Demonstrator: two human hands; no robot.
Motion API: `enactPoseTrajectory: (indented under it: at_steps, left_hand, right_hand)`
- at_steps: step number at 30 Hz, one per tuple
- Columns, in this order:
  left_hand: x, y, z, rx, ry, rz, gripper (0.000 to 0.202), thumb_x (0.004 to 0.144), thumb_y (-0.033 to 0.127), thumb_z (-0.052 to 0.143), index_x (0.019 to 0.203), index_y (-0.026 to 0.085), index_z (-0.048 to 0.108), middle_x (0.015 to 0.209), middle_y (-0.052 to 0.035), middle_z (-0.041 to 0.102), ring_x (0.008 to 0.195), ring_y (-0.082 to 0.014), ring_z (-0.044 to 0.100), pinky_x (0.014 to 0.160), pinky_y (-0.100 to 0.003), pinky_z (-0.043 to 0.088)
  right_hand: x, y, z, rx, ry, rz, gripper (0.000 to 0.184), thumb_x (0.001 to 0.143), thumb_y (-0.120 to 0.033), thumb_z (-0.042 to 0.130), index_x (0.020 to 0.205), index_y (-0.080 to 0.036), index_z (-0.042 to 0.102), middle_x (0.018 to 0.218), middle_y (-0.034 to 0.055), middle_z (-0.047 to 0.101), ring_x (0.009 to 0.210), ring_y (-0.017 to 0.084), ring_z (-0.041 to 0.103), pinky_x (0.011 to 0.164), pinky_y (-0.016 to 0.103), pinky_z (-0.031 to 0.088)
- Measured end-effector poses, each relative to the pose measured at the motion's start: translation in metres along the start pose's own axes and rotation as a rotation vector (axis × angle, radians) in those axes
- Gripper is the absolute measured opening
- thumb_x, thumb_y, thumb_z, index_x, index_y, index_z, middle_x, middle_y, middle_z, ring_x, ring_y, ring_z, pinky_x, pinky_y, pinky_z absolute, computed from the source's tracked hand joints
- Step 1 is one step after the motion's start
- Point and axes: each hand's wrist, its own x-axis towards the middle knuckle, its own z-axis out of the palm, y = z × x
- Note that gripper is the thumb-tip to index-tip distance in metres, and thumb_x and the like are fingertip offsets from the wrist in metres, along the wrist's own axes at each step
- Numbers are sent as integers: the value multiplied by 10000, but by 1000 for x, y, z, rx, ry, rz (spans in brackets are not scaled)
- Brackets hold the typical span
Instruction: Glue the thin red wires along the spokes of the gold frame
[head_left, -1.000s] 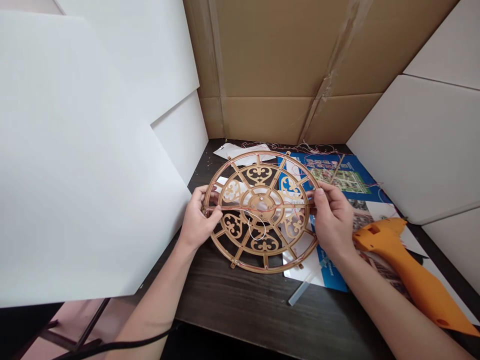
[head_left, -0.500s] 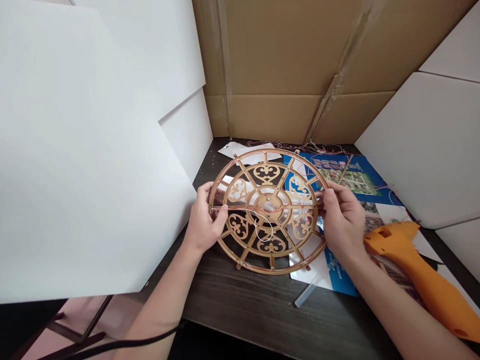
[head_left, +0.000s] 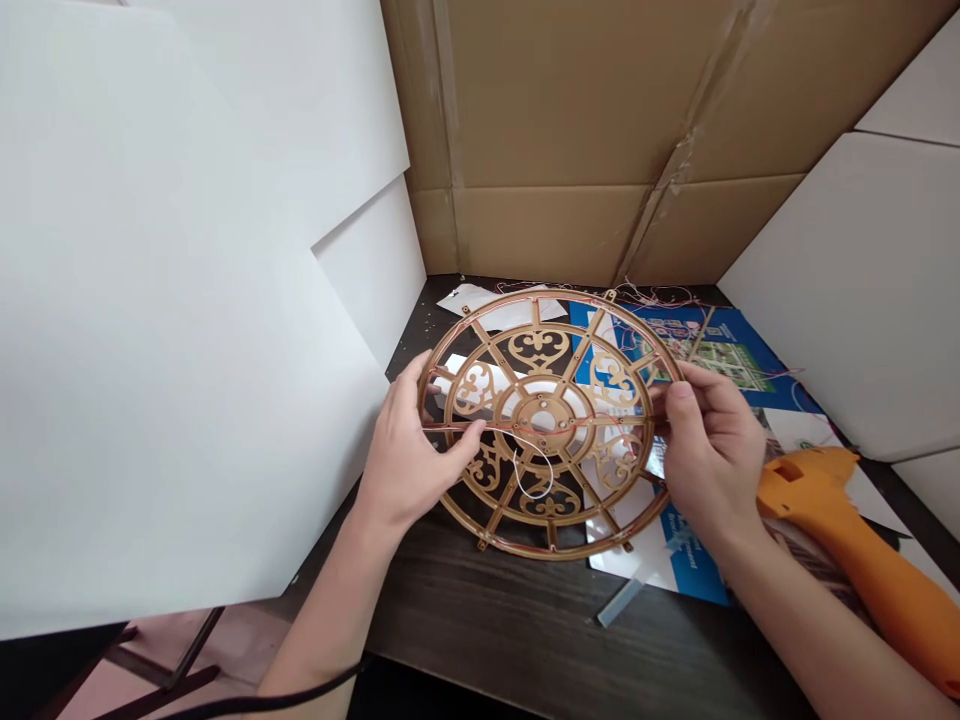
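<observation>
Between my hands is a round gold-coloured openwork frame [head_left: 541, 415] with spokes, a central hub and scrolled ornaments, held up above the table and tilted toward me. My left hand [head_left: 411, 450] grips its left rim, with the thumb stretched onto a spoke where a thin wire runs. That wire [head_left: 551, 480] is red and white; its white part hangs in a loop below the hub. Closed on the right rim is my right hand [head_left: 712, 440], thumb in front and fingers partly hidden behind. Red wire also lies along the outer ring.
An orange glue gun [head_left: 847, 540] lies right of my right forearm. Near the table's front is a clear glue stick [head_left: 621, 600]. Blue printed sheets [head_left: 697, 560], a white plastic packet [head_left: 480, 300] and tangled thin wires [head_left: 660, 297] lie behind. Cardboard [head_left: 540, 120] and white panels [head_left: 187, 300] surround the dark table.
The frame has come slightly nearer and to the right. My left thumb has slid inward along the spoke onto the wire. My right hand has shifted right with the rim.
</observation>
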Motion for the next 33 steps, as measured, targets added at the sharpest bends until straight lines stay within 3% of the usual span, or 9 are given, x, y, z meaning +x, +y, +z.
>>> enactPoseTrajectory:
  at_steps: [4, 8, 11, 19, 26, 33]
  left_hand:
    - [9, 6, -4, -3, -77, -22, 896, 773, 359, 775, 1543, 230, 337, 1464, -140, 558, 1112, -293, 658, 833, -443, 648]
    - [19, 9, -11, 144, -145, 82, 927, 800, 344, 762, 1578, 208, 276, 1578, -157, 442, 1380, -352, 510, 1077, -532, 541]
    - [26, 12, -16, 219, -192, 171, 949, 786, 323, 776, 1579, 184, 274, 1588, -167, 408, 1467, -331, 423, 1193, -516, 435]
    - [33, 22, -20, 271, -250, 171, 1004, 726, 318, 810, 1573, 230, 278, 1573, -148, 434, 1439, -348, 455, 1155, -534, 470]
    - [33, 24, -20, 304, -238, 171, 1042, 709, 345, 838, 1571, 201, 271, 1572, -160, 439, 1430, -337, 465, 1198, -530, 415]
    - [33, 25, -19, 297, -220, 187, 1050, 677, 336, 868, 1550, 248, 292, 1556, -161, 449, 1426, -362, 466, 1195, -577, 392]
  right_hand:
    - [0, 1, 0, -9, 10, -10, 337, 938, -460, 647, 1116, -175, 680, 850, 53, 695, 691, 142, 638, 594, 246, 543]
    - [0, 0, 1, -29, 2, -16, 316, 954, -444, 633, 1120, -179, 683, 851, 49, 698, 712, 144, 650, 620, 252, 551]
    - [-1, -3, 1, -47, 5, -34, 304, 962, -431, 622, 1119, -179, 687, 855, 48, 697, 713, 148, 652, 624, 261, 550]
    - [-2, -6, 0, -68, -16, -46, 275, 971, -416, 613, 1118, -194, 681, 848, 36, 695, 704, 142, 643, 625, 262, 540]
    - [-4, -10, 2, -58, -22, -58, 246, 960, -396, 614, 1088, -192, 663, 820, 30, 698, 685, 148, 657, 590, 262, 561]
    - [-3, -10, 1, -46, -14, -49, 253, 959, -387, 626, 1089, -174, 662, 819, 43, 705, 699, 146, 663, 614, 256, 566]
